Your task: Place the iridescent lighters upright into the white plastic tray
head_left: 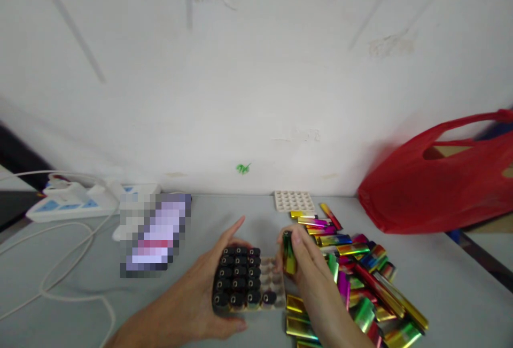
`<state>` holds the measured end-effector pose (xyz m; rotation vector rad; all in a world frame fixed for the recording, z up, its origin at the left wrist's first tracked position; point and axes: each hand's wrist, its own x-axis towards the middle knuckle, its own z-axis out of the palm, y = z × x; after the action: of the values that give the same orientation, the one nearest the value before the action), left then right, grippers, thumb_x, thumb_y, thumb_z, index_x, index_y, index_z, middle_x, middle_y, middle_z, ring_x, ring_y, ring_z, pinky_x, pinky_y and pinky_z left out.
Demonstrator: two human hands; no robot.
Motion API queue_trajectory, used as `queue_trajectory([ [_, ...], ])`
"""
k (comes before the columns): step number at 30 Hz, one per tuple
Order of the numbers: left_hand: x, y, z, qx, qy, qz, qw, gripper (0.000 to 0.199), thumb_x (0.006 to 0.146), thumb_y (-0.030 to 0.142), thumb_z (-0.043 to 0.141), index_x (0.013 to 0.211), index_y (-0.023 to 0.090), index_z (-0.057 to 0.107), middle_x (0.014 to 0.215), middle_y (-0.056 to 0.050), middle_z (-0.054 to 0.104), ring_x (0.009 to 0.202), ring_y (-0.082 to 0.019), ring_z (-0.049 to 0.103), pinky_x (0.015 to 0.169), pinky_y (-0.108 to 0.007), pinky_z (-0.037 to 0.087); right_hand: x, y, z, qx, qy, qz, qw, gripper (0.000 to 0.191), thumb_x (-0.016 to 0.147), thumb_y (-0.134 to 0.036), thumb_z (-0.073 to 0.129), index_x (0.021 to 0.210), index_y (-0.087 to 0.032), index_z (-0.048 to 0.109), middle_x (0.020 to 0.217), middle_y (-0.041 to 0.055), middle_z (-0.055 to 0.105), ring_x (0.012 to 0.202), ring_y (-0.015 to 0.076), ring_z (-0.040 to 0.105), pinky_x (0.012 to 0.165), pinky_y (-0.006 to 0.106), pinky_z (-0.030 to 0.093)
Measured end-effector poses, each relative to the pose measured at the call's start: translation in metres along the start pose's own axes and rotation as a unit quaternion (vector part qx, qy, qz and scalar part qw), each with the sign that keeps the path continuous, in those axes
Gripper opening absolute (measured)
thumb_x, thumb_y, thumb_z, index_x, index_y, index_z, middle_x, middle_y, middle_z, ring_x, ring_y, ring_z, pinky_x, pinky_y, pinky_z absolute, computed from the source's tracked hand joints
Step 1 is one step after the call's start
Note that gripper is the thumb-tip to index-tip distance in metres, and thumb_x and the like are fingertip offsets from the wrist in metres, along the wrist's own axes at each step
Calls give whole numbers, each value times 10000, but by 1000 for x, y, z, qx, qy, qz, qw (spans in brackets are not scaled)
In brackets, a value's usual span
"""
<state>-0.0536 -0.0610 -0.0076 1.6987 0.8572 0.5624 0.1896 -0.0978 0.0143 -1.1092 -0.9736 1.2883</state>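
Note:
My left hand (200,294) grips the left side of a pale tray (279,289) with rows of small pockets. Its index finger points up and away while the thumb lies along the near edge. Several lighters (239,271) stand upright in the tray, black tops up, filling the left columns and one pocket at the near right. Just above the open pockets on the right, my right hand (306,262) is closed on a green-and-yellow metallic lighter (289,257), held upright.
Shiny multicoloured lighters (363,284) lie in a heap on the right. An unfilled white tray (294,201) is by the wall. A red bag (436,187) stands at the right; a power strip (76,203), cables and a blurred-out phone (160,233) are at the left.

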Motion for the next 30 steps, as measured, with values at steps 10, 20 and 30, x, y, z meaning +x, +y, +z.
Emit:
queue_trajectory([
  [10, 2, 6, 0, 3, -4, -2, 1000, 1475, 688, 85, 930, 1744, 518, -5, 1586, -41, 548, 1256, -308, 706, 1126, -479, 579, -1, -10, -2, -165, -27, -38, 985, 397, 1100, -608, 576, 1014, -245, 711, 939, 8, 634, 892, 209, 584, 784, 305, 447],
  [20, 0, 4, -1, 39, 9, 2, 999, 1468, 682, 77, 931, 1743, 516, 17, 1605, -38, 532, 1329, -324, 672, 1158, -477, 558, -4, -20, 1, -248, -52, -78, 964, 370, 1146, -493, 542, 942, -229, 701, 857, -18, 667, 802, 171, 608, 734, 280, 440],
  [30, 1, 7, 1, 4, 2, 2, 1000, 1419, 697, 114, 932, 1736, 523, 57, 1592, -29, 524, 1301, -310, 682, 1105, -442, 582, -7, -12, -1, -348, -82, -131, 925, 307, 1159, -427, 526, 971, -243, 685, 834, -35, 646, 764, 158, 588, 720, 287, 386],
])
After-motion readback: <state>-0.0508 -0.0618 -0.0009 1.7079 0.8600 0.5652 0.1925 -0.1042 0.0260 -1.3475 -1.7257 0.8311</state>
